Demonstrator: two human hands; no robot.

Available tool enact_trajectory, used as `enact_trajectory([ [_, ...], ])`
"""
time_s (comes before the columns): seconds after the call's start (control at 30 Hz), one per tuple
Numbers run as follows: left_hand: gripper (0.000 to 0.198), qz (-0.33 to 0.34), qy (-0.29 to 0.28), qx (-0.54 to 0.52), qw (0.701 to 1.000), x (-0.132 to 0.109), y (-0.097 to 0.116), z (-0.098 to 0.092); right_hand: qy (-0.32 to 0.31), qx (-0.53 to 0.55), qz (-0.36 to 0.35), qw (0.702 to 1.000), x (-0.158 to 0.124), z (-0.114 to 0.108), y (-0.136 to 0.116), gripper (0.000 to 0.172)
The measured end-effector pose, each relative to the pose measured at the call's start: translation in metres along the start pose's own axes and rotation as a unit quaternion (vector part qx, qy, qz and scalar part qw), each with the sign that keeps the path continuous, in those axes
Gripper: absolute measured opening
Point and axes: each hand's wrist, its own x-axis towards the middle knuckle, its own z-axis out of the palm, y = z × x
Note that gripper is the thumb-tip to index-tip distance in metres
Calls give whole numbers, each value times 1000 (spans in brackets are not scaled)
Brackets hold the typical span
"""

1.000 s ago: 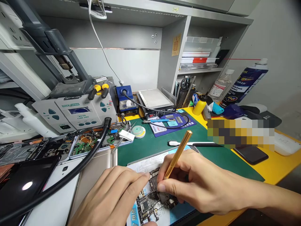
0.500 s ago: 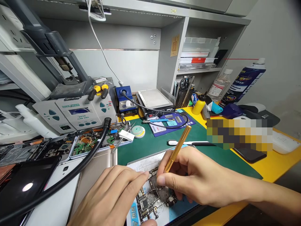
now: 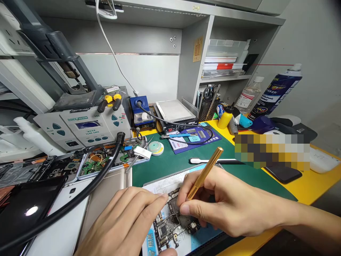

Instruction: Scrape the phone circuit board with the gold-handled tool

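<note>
My right hand (image 3: 213, 202) pinches a gold metal pen-shaped tool (image 3: 206, 170), tilted with its top end leaning up to the right. Its working tip is hidden behind my fingers. Below lies a black phone circuit board (image 3: 169, 227) with chips and bare grey patches, on a white and blue printed work pad (image 3: 157, 188). My left hand (image 3: 125, 220) is stretched over the board's left side, fingers extended, fingertips at its upper edge. The left thumb shows only partly at the bottom of the view.
A thick black hose (image 3: 106, 170) crosses the left side from the hot air station (image 3: 85, 128), over a tray of circuit parts (image 3: 98, 163) and phones. A black-and-white brush (image 3: 213, 161) lies beyond my right hand. A heating plate (image 3: 176, 113) and soldering stand (image 3: 141, 112) stand behind.
The gold tool's top end has shifted slightly right and down, leaning more. My right hand has moved a little right; my left hand stays nearly in place.
</note>
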Motion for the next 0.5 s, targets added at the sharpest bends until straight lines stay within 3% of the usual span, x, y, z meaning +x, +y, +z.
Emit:
enact_trajectory([
  [0.3,35,-7,-15,-23,1000,0,0,0,8,-106,-63,992,-1,-3,-6,13],
  [0.5,36,-10,-24,-32,999,0,2,-2,13,-157,-73,985,0,-3,-9,16],
])
